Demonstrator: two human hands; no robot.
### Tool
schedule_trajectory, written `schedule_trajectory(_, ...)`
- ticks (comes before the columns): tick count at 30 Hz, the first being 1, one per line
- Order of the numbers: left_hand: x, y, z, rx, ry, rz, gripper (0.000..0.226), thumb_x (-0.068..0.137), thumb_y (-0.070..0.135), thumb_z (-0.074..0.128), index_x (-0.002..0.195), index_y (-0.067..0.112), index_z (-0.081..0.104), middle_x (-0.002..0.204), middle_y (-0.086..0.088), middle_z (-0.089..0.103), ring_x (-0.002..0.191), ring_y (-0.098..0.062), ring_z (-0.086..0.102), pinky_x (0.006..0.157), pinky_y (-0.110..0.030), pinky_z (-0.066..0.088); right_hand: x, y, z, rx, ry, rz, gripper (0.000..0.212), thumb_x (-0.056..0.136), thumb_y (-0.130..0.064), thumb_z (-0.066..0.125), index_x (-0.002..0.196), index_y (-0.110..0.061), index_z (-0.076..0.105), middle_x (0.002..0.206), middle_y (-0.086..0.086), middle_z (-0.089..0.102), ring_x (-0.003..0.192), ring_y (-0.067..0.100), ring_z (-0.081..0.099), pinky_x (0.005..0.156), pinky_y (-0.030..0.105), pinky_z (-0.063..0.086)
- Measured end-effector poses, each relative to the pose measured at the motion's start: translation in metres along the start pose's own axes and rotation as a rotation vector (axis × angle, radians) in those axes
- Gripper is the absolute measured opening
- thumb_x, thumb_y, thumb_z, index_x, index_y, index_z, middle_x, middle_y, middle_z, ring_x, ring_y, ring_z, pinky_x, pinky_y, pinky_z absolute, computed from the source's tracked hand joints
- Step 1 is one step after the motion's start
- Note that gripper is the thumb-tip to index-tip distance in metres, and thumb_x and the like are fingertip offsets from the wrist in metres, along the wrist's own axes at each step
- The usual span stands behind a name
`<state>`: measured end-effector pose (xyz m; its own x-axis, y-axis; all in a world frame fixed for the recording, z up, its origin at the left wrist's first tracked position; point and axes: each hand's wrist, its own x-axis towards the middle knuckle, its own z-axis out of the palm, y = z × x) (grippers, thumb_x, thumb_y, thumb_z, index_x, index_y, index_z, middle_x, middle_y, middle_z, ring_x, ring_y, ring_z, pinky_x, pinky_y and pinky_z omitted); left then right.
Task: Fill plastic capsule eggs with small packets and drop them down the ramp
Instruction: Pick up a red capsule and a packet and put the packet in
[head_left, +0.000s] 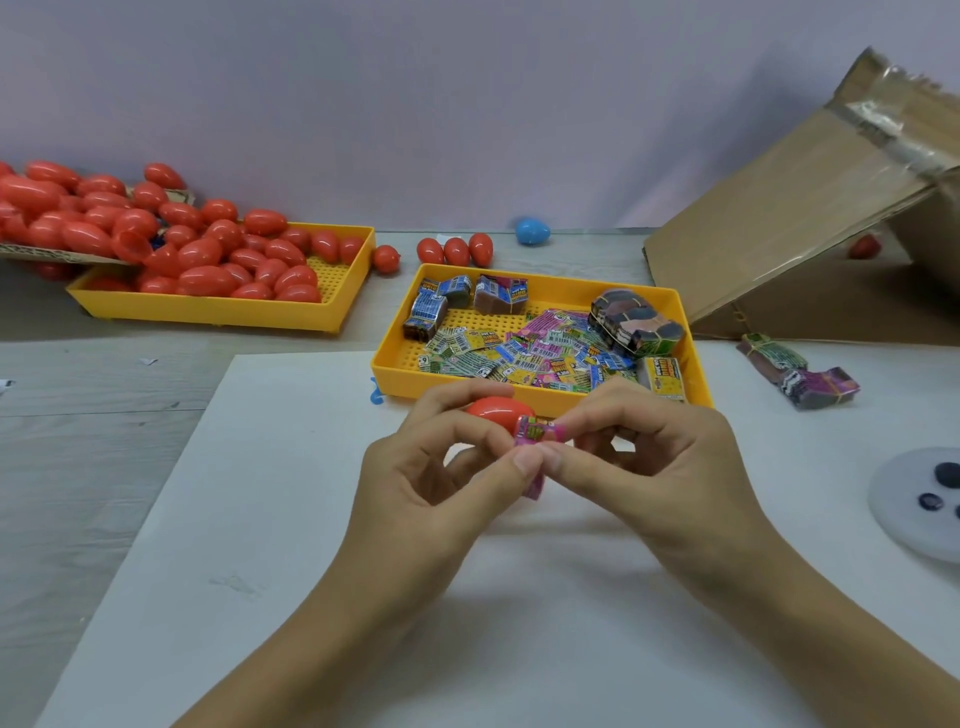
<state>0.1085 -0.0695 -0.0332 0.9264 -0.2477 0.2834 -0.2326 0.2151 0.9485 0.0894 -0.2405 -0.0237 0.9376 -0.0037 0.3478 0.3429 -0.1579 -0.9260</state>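
Both thumbs meet at a pink packet, pinching it between thumb and forefinger of the left hand and of the right hand; the packet's lower end hangs down below the thumb tips. Just behind the packet, cradled by the curled fingers of the left hand, sits a red capsule egg, its end touching the packet. Just beyond the fingertips is a yellow tray of packets, loose ones spread across it and bundles stacked along its far and right sides. Well off to the left of the fingers, another yellow tray is heaped with red eggs. Far right and beyond, a cardboard ramp slopes upward. Two banded bundles lie on the table right of the packet tray
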Motion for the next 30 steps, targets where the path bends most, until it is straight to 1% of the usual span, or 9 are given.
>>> schedule_trajectory(4,0.0012,-0.0027,-0.0024,-0.146,0.024,-0.102,0.014,0.069,0.028,0.077,0.070,0.014,0.075,0.118,-0.001,0.068,0.120,-0.020,0.062,0.087,-0.027,0.053,0.0016,0.0001,-0.0035,0.134,-0.058,0.078,0.012,0.073,-0.025,0.078,0.084,-0.023,0.079,0.073,-0.007,0.060,0.065,0.008,0.051,0.057,0.013,0.041)
schedule_trajectory(6,0.0019,-0.0025,-0.0034,-0.180,0.022,-0.117,0.013,0.068,0.027,0.077,0.070,0.015,0.076,0.117,0.001,0.069,0.121,-0.018,0.062,0.087,-0.024,0.052,0.0023,0.0011,-0.0035,0.146,-0.065,0.103,0.009,0.076,-0.018,0.074,0.082,-0.023,0.079,0.071,-0.009,0.060,0.063,0.005,0.050,0.055,0.011,0.039)
schedule_trajectory(10,0.0007,-0.0032,-0.0031,-0.163,-0.009,-0.121,0.010,0.070,0.027,0.076,0.071,0.018,0.077,0.116,0.002,0.070,0.119,-0.023,0.062,0.088,-0.027,0.051,0.0012,0.0014,-0.0017,0.095,-0.081,0.083,0.005,0.078,-0.019,0.074,0.078,-0.020,0.078,0.073,-0.002,0.063,0.068,0.010,0.051,0.054,0.014,0.039)
schedule_trajectory(14,0.0005,-0.0047,-0.0025,-0.193,0.018,-0.145,0.010,0.070,0.024,0.075,0.073,0.015,0.078,0.118,-0.004,0.069,0.119,-0.029,0.062,0.094,-0.037,0.051,0.0011,-0.0008,-0.0039,0.151,-0.117,0.092,0.013,0.078,-0.021,0.074,0.088,-0.017,0.081,0.077,-0.004,0.064,0.068,0.007,0.053,0.058,0.011,0.042)
schedule_trajectory(18,0.0031,-0.0019,0.0001,-0.296,0.032,-0.218,0.011,0.069,0.015,0.077,0.076,0.007,0.079,0.119,-0.011,0.069,0.118,-0.027,0.064,0.089,-0.027,0.054,-0.0001,-0.0017,-0.0028,0.074,-0.128,0.072,0.019,0.075,-0.028,0.078,0.093,-0.021,0.081,0.083,0.008,0.064,0.075,0.016,0.056,0.065,0.022,0.050)
schedule_trajectory(23,0.0047,0.0017,0.0031,-0.424,0.063,-0.328,0.018,0.074,0.006,0.064,0.079,-0.009,0.073,0.121,-0.019,0.069,0.108,-0.028,0.069,0.083,-0.027,0.058,-0.0006,-0.0025,-0.0002,0.063,-0.105,0.069,0.014,0.077,-0.020,0.075,0.089,-0.025,0.081,0.080,0.000,0.063,0.073,0.014,0.056,0.060,0.024,0.049)
schedule_trajectory(25,0.0049,0.0023,0.0034,-0.424,0.060,-0.331,0.017,0.074,0.006,0.062,0.076,-0.005,0.074,0.122,-0.019,0.068,0.111,-0.028,0.068,0.088,-0.029,0.058,-0.0010,-0.0032,0.0007,0.050,-0.081,0.044,0.012,0.078,-0.018,0.073,0.084,-0.024,0.081,0.076,-0.004,0.063,0.072,0.015,0.056,0.056,0.025,0.046)
schedule_trajectory(28,0.0036,0.0026,0.0027,-0.380,0.011,-0.308,0.007,0.068,0.005,0.069,0.070,0.002,0.074,0.121,-0.018,0.068,0.109,-0.022,0.069,0.083,-0.026,0.057,-0.0024,-0.0042,0.0006,0.005,-0.024,0.021,0.009,0.078,-0.016,0.072,0.079,-0.022,0.077,0.076,-0.004,0.063,0.070,0.011,0.056,0.053,0.029,0.045)
schedule_trajectory(30,0.0013,0.0013,0.0014,-0.321,-0.022,-0.273,0.011,0.064,0.016,0.071,0.067,0.006,0.074,0.120,-0.013,0.069,0.111,-0.019,0.068,0.086,-0.026,0.056,-0.0028,-0.0044,0.0004,-0.079,0.025,-0.015,0.007,0.078,-0.016,0.072,0.080,-0.020,0.077,0.079,-0.005,0.063,0.071,0.010,0.058,0.052,0.032,0.047)
